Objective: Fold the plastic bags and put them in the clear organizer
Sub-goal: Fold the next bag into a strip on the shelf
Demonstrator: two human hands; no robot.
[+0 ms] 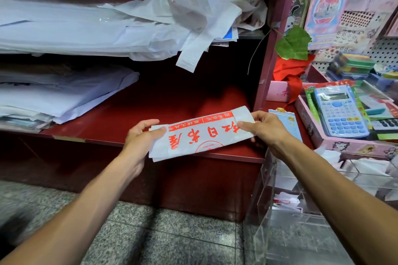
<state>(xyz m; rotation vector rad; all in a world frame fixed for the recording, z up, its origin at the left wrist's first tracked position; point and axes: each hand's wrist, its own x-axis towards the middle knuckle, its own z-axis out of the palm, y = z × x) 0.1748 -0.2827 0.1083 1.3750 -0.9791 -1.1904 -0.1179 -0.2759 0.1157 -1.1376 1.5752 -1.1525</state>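
A folded white plastic bag point(200, 135) with red printed characters is held flat in the air in front of the dark red shelf point(150, 114). My left hand point(141, 137) grips its left end, thumb on top. My right hand point(266, 127) pinches its right end. The clear organizer point(301, 206) stands low at the right on the floor, below my right forearm, with some folded white bags inside its compartments. A loose heap of crumpled white plastic bags point(204, 13) lies on the upper shelf.
Stacks of white sheets point(64, 92) fill the left of both shelves. At the right a pink tray point(344, 142) holds a blue calculator point(339, 112) and stationery, with a green leaf point(294, 43) and red cloth nearby. Grey speckled floor point(161, 232) lies below.
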